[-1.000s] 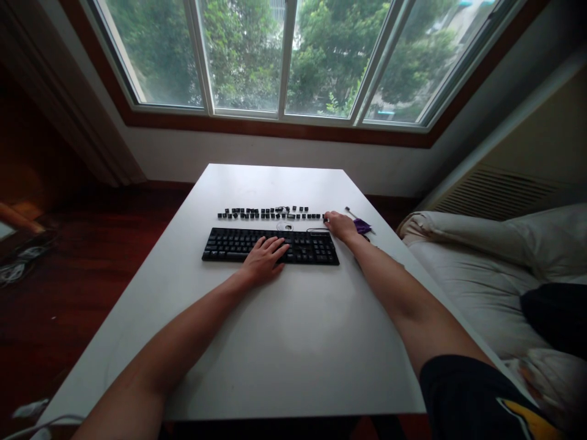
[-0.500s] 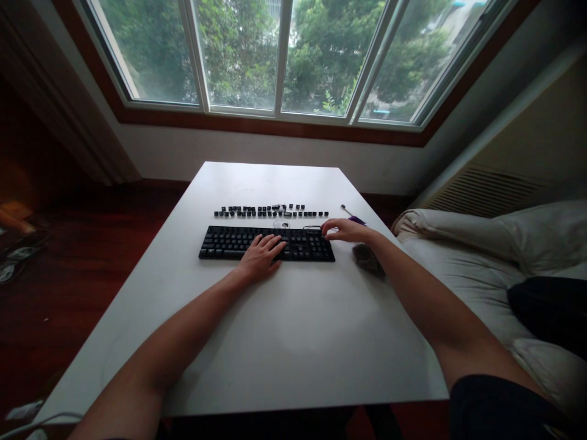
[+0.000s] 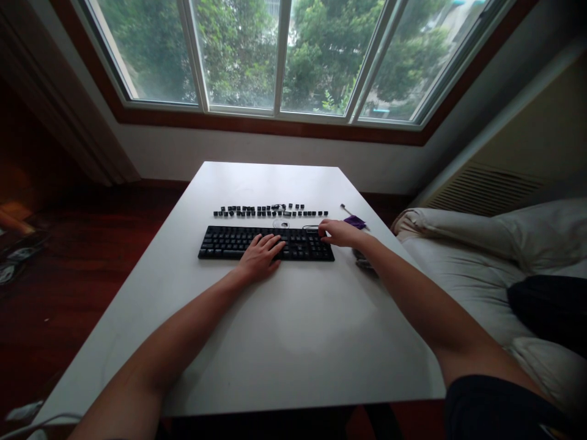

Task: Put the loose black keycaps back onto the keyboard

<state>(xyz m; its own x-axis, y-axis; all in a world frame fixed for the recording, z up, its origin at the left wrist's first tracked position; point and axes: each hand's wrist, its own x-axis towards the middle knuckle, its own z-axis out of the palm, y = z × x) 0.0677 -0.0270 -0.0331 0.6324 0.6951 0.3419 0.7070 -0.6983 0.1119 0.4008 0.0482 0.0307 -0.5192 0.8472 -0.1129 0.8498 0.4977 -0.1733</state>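
Observation:
A black keyboard (image 3: 224,243) lies on the white table. My left hand (image 3: 260,253) rests flat on its middle, fingers spread over the keys. At the keyboard's far right corner is my right hand (image 3: 337,232), its fingertips pinched together and pointing down at the keys. Whatever sits between those fingertips is too small to make out. Behind the keyboard, several loose black keycaps (image 3: 261,212) stand in two rows. A small clear ring-shaped item (image 3: 280,224) lies between the keycaps and the keyboard.
Right of the keycaps lie a purple cloth (image 3: 354,222) and a small brush (image 3: 343,208). A dark grey item (image 3: 362,260) is partly hidden under my right forearm. The white table (image 3: 257,342) stands before a window; a pale sofa (image 3: 463,263) is to the right.
My right hand has shifted slightly left and its fingers have drawn closer together, uncovering more of the purple cloth. My left hand stays in place on the keyboard.

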